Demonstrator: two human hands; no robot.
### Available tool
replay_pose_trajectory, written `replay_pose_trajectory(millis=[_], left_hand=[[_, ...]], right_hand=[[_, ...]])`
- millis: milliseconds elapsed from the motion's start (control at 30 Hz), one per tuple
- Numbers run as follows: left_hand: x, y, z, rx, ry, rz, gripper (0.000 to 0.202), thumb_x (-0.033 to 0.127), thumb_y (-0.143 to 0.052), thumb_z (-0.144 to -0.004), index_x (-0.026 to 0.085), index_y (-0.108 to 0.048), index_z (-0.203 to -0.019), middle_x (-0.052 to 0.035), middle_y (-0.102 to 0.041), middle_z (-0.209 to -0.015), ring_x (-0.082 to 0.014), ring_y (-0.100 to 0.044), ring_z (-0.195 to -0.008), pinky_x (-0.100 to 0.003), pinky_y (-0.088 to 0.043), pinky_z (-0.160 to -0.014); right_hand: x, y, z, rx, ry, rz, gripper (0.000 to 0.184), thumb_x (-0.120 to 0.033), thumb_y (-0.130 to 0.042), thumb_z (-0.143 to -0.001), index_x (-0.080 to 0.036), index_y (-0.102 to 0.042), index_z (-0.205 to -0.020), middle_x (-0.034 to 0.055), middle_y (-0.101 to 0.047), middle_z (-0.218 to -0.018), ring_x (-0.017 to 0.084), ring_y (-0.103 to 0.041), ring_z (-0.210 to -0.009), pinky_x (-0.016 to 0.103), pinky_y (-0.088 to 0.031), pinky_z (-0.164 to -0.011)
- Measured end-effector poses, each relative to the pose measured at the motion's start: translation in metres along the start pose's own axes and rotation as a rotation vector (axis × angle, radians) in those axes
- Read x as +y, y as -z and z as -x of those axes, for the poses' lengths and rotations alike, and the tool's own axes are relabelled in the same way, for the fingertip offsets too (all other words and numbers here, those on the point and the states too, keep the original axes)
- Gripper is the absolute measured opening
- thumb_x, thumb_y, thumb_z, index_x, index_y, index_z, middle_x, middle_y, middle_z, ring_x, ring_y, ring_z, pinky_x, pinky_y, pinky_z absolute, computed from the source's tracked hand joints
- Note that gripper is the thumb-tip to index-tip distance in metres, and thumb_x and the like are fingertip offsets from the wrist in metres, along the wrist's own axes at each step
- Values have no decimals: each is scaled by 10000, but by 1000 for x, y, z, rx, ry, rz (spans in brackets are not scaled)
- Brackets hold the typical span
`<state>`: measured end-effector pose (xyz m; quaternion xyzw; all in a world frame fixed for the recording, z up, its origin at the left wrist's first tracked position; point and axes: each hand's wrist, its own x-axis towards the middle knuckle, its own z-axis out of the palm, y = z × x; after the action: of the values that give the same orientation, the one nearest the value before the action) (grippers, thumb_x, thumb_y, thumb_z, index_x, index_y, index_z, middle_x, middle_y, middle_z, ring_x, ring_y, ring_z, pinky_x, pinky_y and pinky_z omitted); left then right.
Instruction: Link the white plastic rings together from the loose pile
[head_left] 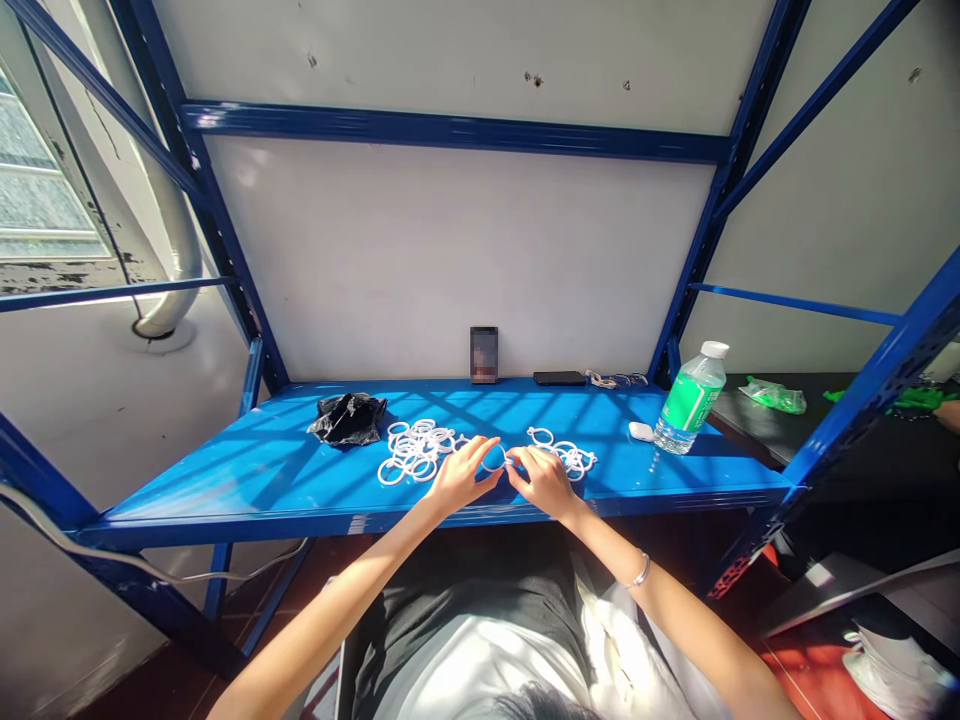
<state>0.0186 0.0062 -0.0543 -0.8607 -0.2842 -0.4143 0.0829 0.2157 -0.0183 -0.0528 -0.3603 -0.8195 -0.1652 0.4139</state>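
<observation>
Between my two hands, over the front of the blue shelf, is a thin white ring [494, 468]. My left hand [465, 474] pinches its left side, and my right hand [541, 480] has its fingertips closed on the right side. Left of my left hand lies a heap of white rings [417, 450]. A smaller pile of white rings [574, 458] sits just beyond my right hand, which partly hides it. Whether the held ring has a gap or small part at my right fingertips is too small to tell.
On the blue shelf [247, 470] stand a crumpled black plastic bag [348, 419], a propped-up phone [484, 355], a flat black device [559, 378], a coiled cable [616, 380], a white case [641, 431] and a green-labelled water bottle [691, 398]. Blue metal posts [739, 190] frame both sides.
</observation>
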Motion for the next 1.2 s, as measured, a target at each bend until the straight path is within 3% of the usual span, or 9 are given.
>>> replay_pose_trajectory(millis=[400,733,1200], left_hand=[[3,3,-2,-13,-16,-25,429,306,-489,-928,222,-433,-1345,-104,-647,-1091,-184,-673,-862,-241,-561,-628],[-4,-3,0,43,7,-47,518,425,-529,-914,189,-422,-1364,-118,-653,-1078,-206,-672,-934,-259,-578,-689],[-4,-4,0,20,17,43,396,412,-525,-921,201,-478,-1252,-81,-658,-981,-197,-673,-880,-263,-562,-668]], right_hand=[[-1,0,0,-18,-6,59,116,-178,-484,-918,-178,-599,-911,29,-665,-732,159,-637,-655,257,-445,-622],[0,0,1,-21,-15,80,109,-183,-496,-939,-172,-601,-911,31,-655,-706,160,-636,-631,254,-427,-612],[-3,2,-1,-29,-32,101,130,-207,-485,-929,-172,-609,-917,30,-677,-706,158,-631,-609,255,-419,-602]])
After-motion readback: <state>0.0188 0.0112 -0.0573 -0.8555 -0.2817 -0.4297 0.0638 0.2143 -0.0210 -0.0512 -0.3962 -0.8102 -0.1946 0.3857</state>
